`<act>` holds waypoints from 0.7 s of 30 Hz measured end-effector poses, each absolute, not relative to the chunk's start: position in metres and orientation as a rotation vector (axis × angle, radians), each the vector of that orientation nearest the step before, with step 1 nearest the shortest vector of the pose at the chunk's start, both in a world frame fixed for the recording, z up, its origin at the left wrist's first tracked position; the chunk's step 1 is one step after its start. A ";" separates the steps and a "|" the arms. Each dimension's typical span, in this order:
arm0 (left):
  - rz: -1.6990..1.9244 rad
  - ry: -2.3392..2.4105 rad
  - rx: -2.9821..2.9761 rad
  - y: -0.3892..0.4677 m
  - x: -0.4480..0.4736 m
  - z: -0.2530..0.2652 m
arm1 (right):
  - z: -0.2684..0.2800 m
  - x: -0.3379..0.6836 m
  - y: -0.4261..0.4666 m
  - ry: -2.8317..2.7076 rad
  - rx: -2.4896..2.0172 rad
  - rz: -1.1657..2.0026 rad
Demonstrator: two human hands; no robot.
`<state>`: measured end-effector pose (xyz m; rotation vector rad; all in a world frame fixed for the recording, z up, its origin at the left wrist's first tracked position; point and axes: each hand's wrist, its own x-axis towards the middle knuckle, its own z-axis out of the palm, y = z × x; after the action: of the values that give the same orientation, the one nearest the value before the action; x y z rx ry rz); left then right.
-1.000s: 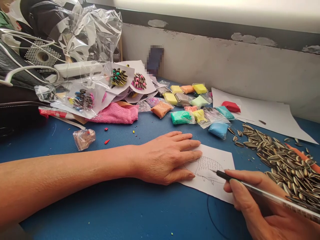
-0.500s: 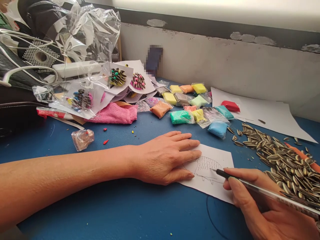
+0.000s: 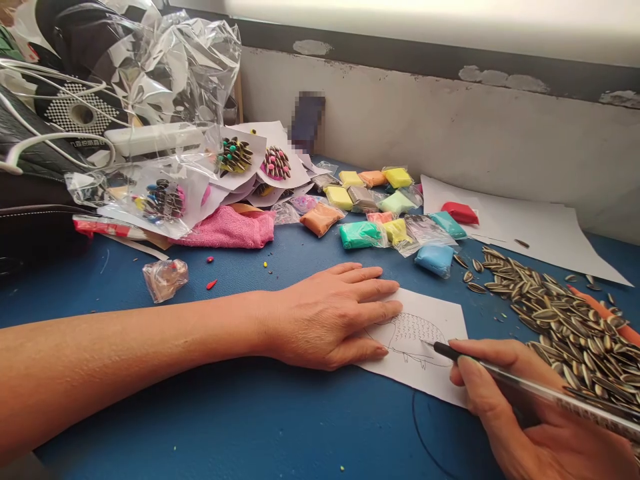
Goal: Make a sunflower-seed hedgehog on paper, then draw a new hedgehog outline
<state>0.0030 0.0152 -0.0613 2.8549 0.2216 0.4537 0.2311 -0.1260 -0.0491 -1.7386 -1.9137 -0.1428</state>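
A small white sheet of paper (image 3: 445, 310) lies on the blue tabletop, bearing a line drawing of a rounded animal (image 3: 417, 333) with short legs and rows of small marks on its body. My left hand (image 3: 333, 317) rests flat on the sheet's left part, fingers stretched out, covering some of the drawing. Between the fingers of my right hand (image 3: 500, 393) is a pen (image 3: 500, 375) with a clear barrel and black grip. Its tip is at the marks on the animal's body.
Sunflower seeds (image 3: 565, 320) are heaped at the right beside an orange stick-like thing (image 3: 605, 310). Wrapped coloured clay packs (image 3: 363, 235) lie behind my left hand. A pink towel (image 3: 225, 228), seed-covered crafts (image 3: 235, 155) and clear plastic wrap (image 3: 185, 60) are at the left.
The pen and my right hand have shifted very slightly, with the tip staying over the animal's body. My left hand keeps its place on the paper.
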 end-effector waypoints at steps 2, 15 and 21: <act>0.440 0.226 2.859 0.016 0.003 -0.061 | -0.049 0.230 -0.127 -1.911 -1.735 -0.108; 0.414 0.228 2.869 0.015 0.003 -0.062 | -0.052 0.234 -0.128 -1.830 -1.790 -0.247; 0.432 0.228 2.868 0.015 0.004 -0.062 | -0.050 0.238 -0.128 -1.976 -1.781 -0.420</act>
<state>0.0038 0.0147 -0.0623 2.8682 0.2281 0.4318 0.2376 -0.1278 -0.0505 -1.7813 -1.9765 -0.4201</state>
